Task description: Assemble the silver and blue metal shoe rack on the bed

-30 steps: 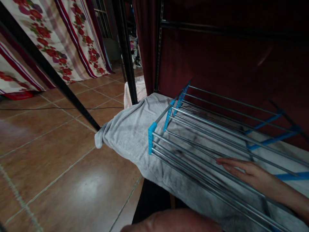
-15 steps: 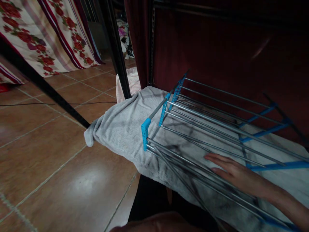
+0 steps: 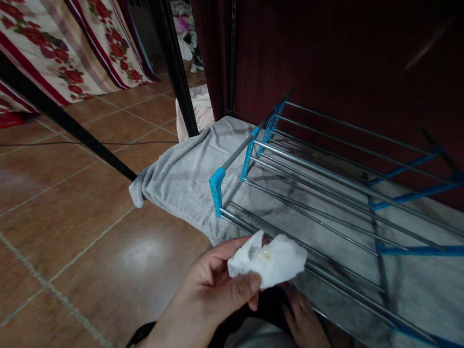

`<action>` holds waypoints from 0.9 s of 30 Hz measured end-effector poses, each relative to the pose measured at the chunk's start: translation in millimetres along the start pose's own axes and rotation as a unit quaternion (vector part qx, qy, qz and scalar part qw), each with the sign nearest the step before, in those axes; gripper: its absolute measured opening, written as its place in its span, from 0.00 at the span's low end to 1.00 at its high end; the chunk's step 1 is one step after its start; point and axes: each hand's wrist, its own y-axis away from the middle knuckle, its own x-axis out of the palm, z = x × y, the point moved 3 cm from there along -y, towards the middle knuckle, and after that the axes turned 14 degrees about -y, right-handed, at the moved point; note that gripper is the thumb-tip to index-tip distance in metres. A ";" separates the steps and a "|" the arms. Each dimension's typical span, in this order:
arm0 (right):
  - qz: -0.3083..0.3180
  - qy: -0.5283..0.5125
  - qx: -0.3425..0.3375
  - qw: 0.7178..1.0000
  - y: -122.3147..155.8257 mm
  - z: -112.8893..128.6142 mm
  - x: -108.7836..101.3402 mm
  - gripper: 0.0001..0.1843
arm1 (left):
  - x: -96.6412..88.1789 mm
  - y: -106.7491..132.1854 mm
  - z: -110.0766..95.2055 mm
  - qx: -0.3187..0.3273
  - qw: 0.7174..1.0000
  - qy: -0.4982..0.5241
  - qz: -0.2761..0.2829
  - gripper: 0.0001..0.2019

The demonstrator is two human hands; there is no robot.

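Observation:
My left hand (image 3: pixel 224 285) is closed on a crumpled piece of white tissue (image 3: pixel 284 261), thumb in front and fingers behind. A small wet, yellowish spot shows on the tissue. Lower down, close to my body, my right hand (image 3: pixel 306 316) is partly cut off by the frame's bottom edge. Its visible fingers are apart, and I see nothing in them; the tissue hides part of it. Just beyond both hands lies a drying rack (image 3: pixel 322 176) with metal bars and blue plastic joints. It rests on a grey blanket (image 3: pixel 188 169).
Black metal posts (image 3: pixel 177 72) stand around the blanket-covered surface. A dark red panel (image 3: pixel 326 58) rises behind the rack. Brown floor tiles (image 3: pixel 90 203) spread to the left, crossed by a thin black cable (image 3: pixel 137 143). A flowered curtain (image 3: pixel 87 53) hangs at the back left.
My left hand has come up into view with the tissue. My right hand has drawn back from the rack's bars towards my body. The view has shifted slightly.

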 end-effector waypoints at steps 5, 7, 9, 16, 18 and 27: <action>0.034 0.083 -0.142 0.986 1.7 -21.0 4.4 0.42 | -5.6 -15.1 15.2 0.027 0.997 -0.053 -0.044 0.20; 0.035 0.067 -0.136 0.988 -3.7 -10.3 -6.7 0.39 | -7.3 -20.3 23.1 0.037 0.996 -0.061 -0.062 0.20; 0.027 0.002 -0.117 0.993 -15.0 10.4 -24.7 0.33 | -9.4 -25.3 31.5 0.047 0.992 -0.074 -0.091 0.21; -0.087 -0.204 0.015 0.975 -86.3 82.7 -84.9 0.24 | -15.2 -38.3 61.5 0.088 0.982 -0.095 -0.138 0.23; -0.108 -0.293 0.036 0.949 -101.7 97.3 -86.2 0.22 | -16.8 -39.8 67.3 0.102 0.978 -0.103 -0.147 0.19; -0.140 -0.334 0.002 0.932 -124.4 125.7 -61.3 0.18 | -26.8 -41.0 94.5 0.155 0.940 -0.229 -0.200 0.09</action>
